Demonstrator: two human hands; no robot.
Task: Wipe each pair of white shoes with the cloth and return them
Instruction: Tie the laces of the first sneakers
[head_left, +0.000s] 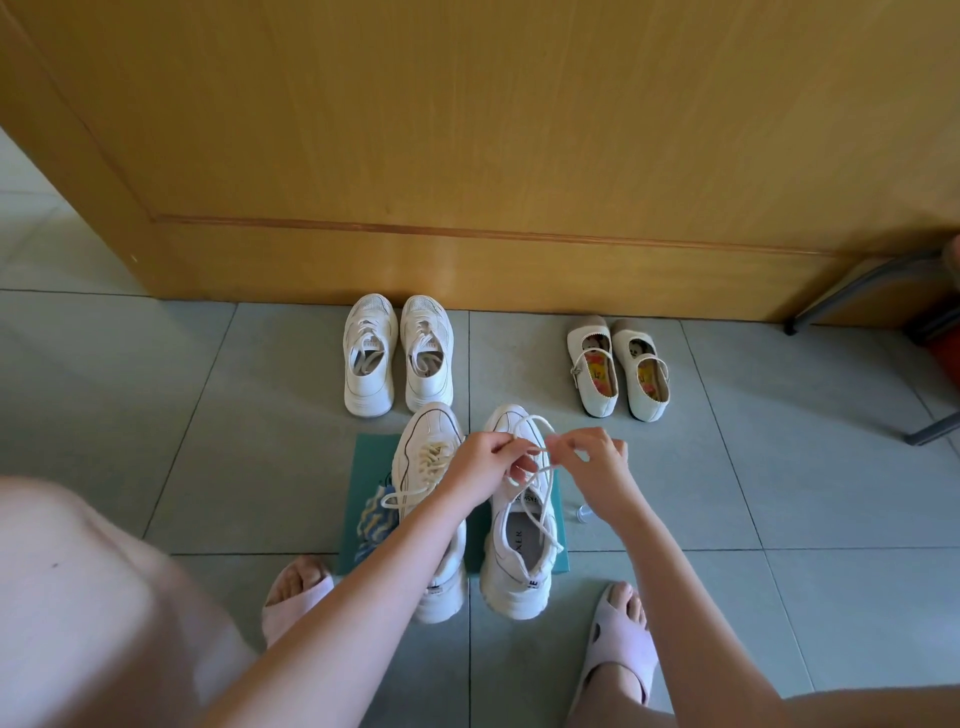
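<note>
While both hands work over the near pair of white sneakers (498, 577) at 6 o'clock, the left hand (483, 462) has fingers curled, pinching the white lace (537, 423) of the right-side sneaker. The right hand (592, 467) pinches the same lace between thumb and forefinger, other fingers loosely spread. The lace loops up over the toe; its loose ends trail into the shoe opening. The left forearm covers the heel half of the left-side sneaker. A patterned cloth (374, 519) is partly under that shoe, on a teal board (374, 462). A small clear item (584, 514) behind the right wrist is hard to identify. A second white pair (369, 384) is at 12 o'clock and cream strap shoes (597, 395) at 2 o'clock, both against the wooden panel (467, 130). All stand on the tiled floor (249, 415).
</note>
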